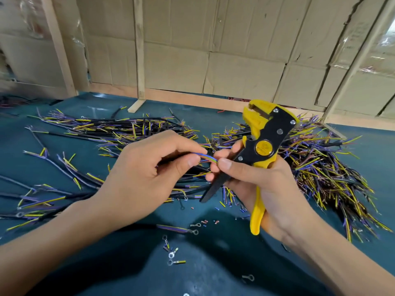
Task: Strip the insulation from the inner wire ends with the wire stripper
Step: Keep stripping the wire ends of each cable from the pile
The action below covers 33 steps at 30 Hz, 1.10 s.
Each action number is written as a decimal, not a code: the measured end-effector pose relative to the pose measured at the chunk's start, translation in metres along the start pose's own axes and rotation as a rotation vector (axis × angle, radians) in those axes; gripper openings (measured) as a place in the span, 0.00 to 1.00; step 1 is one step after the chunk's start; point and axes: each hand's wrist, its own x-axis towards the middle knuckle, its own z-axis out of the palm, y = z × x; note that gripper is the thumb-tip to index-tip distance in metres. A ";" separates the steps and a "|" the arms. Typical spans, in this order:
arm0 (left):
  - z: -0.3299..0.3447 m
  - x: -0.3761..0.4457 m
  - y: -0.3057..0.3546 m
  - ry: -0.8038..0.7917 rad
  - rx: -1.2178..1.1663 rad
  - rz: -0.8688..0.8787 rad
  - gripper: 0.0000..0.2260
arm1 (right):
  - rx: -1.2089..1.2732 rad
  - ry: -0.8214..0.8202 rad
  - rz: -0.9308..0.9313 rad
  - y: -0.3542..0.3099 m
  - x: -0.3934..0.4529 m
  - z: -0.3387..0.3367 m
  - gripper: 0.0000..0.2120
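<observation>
Head view looks down on a dark teal tabletop (213, 263) with the yellow-and-black plastic wire stripper (264, 144) as the landmark near the middle right. The right hand (263, 184) holds the wire stripper upright, its fingers curled round the yellow lower handle and its thumb and forefinger reaching left to pinch the tips of the inner wires. The stripper's toothed yellow head points up and away, and nothing sits in it. Just left of the wire stripper, the left hand (149, 167) pinches a short black cable with blue, yellow-green and brown inner wires (206, 158), the coloured ends bridging the gap between the two hands. Further left of the wire stripper lies a loose spread of black cables with coloured ends (106, 129); behind and to the right of it is a denser heap of similar cables (320, 167). Below it, small metal ring terminals (171, 255) and bits of cut insulation are scattered. The step in hand seems to be sorting and straightening the wire ends before stripping. The next move likely calls for freeing the right thumb and forefinger, tilting the head toward the wire ends, feeding them evenly into it and squeezing the handles.
</observation>
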 end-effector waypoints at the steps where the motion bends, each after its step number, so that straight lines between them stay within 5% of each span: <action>1: 0.000 0.000 0.000 -0.011 -0.100 -0.062 0.07 | 0.000 -0.020 0.011 -0.001 0.000 0.001 0.11; 7: 0.001 -0.001 -0.003 -0.085 -0.571 -0.250 0.07 | -0.053 -0.058 0.003 -0.004 -0.003 0.002 0.12; 15: 0.004 0.001 -0.003 -0.049 -0.792 -0.390 0.05 | -0.104 -0.067 -0.004 -0.006 -0.002 0.003 0.12; 24: 0.003 0.002 -0.001 -0.057 -0.643 -0.342 0.09 | -0.056 -0.071 0.026 -0.005 -0.001 0.001 0.12; 33: 0.003 0.004 0.003 0.003 -0.492 -0.247 0.03 | -0.046 -0.024 -0.021 0.000 0.000 0.001 0.14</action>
